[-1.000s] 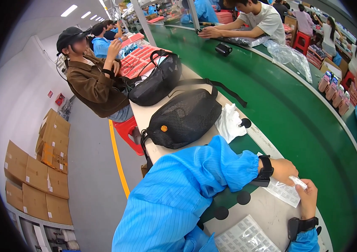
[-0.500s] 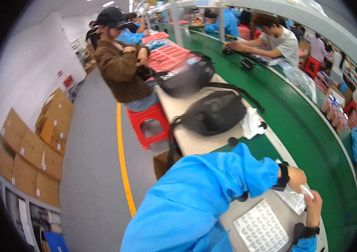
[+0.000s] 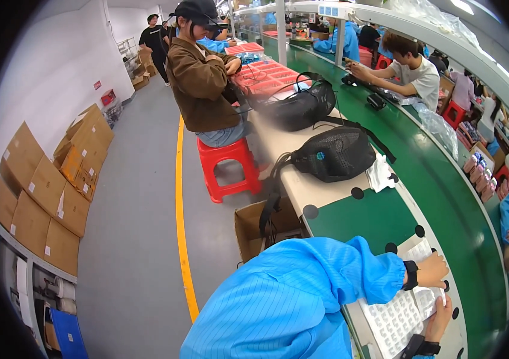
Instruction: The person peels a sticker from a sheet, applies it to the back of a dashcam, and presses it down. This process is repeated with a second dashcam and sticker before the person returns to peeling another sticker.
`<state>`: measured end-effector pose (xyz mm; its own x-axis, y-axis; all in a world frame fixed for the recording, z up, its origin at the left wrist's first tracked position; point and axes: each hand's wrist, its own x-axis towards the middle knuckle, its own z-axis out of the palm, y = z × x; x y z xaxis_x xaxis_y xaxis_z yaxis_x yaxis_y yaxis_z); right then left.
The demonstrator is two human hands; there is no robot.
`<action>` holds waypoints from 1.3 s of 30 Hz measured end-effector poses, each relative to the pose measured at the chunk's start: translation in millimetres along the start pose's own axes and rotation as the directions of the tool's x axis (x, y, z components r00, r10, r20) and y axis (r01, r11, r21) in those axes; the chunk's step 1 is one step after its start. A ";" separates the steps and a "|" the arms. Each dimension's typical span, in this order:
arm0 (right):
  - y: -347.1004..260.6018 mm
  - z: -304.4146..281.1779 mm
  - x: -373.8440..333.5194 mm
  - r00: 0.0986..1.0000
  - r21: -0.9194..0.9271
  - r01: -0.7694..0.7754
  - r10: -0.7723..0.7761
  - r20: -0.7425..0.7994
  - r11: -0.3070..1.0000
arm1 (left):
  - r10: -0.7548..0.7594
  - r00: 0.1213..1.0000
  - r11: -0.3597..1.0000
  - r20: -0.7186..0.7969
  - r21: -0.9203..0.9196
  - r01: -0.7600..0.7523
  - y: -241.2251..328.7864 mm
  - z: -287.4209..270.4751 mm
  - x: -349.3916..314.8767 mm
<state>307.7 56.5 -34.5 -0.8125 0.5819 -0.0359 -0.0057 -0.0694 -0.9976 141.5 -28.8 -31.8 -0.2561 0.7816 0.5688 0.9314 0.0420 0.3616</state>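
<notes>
My left hand (image 3: 432, 270), in a blue sleeve with a black wristband, is closed at the bench's right edge, its fingertips partly hidden. Just below it, my right hand (image 3: 440, 320) pinches a thin white strip-like edge. Between the hands hangs a whitish, shiny plastic bag or film (image 3: 425, 300); both hands appear to grip it. Beside them lies a white sheet (image 3: 391, 326) bearing rows of small raised white-grey pieces. Another pale sheet or strip (image 3: 413, 246) lies just beyond my left wrist.
A black mesh bag (image 3: 338, 154) and a white cloth (image 3: 380, 172) lie farther up the bench. Round black discs (image 3: 357, 193) line a green mat (image 3: 359, 220). A green conveyor (image 3: 410, 155) runs along the right. A seated person (image 3: 203, 78) works beyond; an open carton (image 3: 248, 230) stands below.
The view has shifted, so the bench and bags appear farther right and more mat shows. My hands stay close together at the plastic, my left hand now directly above my right.
</notes>
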 end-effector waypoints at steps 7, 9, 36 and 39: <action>-0.8 3.2 -1.5 0.999 -0.009 0.036 -0.036 -0.016 0.999 | 0.128 0.991 0.982 -0.035 -0.136 -0.132 -11.0 -33.2 -7.1; -1.0 2.9 -4.3 1.000 0.011 0.022 -0.022 -0.019 1.000 | 0.132 0.991 0.976 -0.022 -0.170 -0.134 -8.1 -38.8 -9.8; -11.5 13.2 -15.2 0.992 -0.090 0.011 -0.022 -0.128 0.996 | -0.034 0.915 0.810 -0.402 -0.547 -0.211 6.8 -118.2 8.6; 4.0 2.7 -9.1 0.996 0.056 0.067 -0.064 -0.054 0.996 | -0.159 0.796 0.608 -0.585 -0.693 -0.388 46.0 -238.4 -13.0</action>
<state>313.5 48.7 -38.0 -0.7777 0.6281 0.0251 -0.0929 -0.0754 -0.9928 126.0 -185.5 153.6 -0.5028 0.2511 0.8271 0.4860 -0.7092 0.5107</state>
